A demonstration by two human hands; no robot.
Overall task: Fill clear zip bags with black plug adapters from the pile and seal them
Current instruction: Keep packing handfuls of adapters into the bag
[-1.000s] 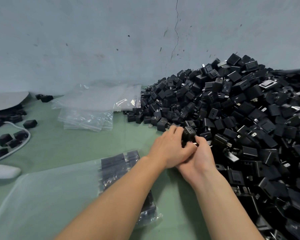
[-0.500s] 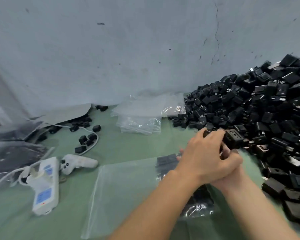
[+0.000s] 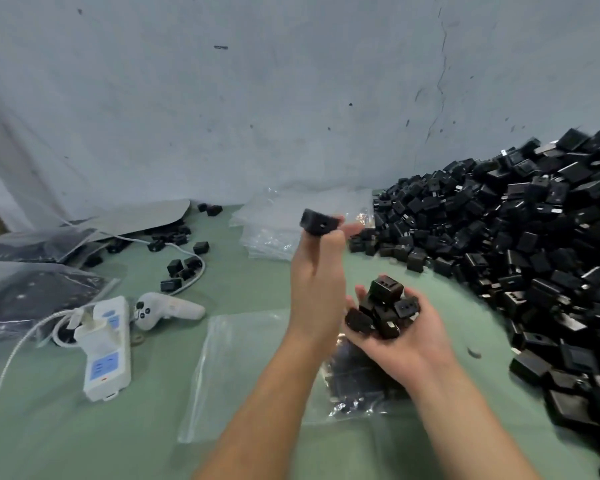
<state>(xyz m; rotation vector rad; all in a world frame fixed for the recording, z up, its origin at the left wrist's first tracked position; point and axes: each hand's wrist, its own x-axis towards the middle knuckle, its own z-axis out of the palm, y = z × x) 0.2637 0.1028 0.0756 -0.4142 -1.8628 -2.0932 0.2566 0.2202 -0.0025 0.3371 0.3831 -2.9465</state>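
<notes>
My left hand (image 3: 317, 271) is raised with one black plug adapter (image 3: 319, 223) pinched at its fingertips. My right hand (image 3: 407, 344) lies palm up just below it, fingers cupped round a loose handful of adapters (image 3: 381, 311) stacked rather high. The clear zip bag (image 3: 243, 362) I am filling lies flat on the green counter (image 3: 153, 427) right under both hands, with adapters bunched at its right end; I cannot tell from here which edge is its mouth. I judge the step is to get this load into that bag. I should drop the single one in first, which frees my left hand to lift and spread the mouth. Then the right can tip its load in low and slowly, since the top piece looks ready to roll off. The pile (image 3: 516, 244) sits to my right against the wall, and the stack of empty zip bags (image 3: 274, 233) lies beyond my left hand.
</notes>
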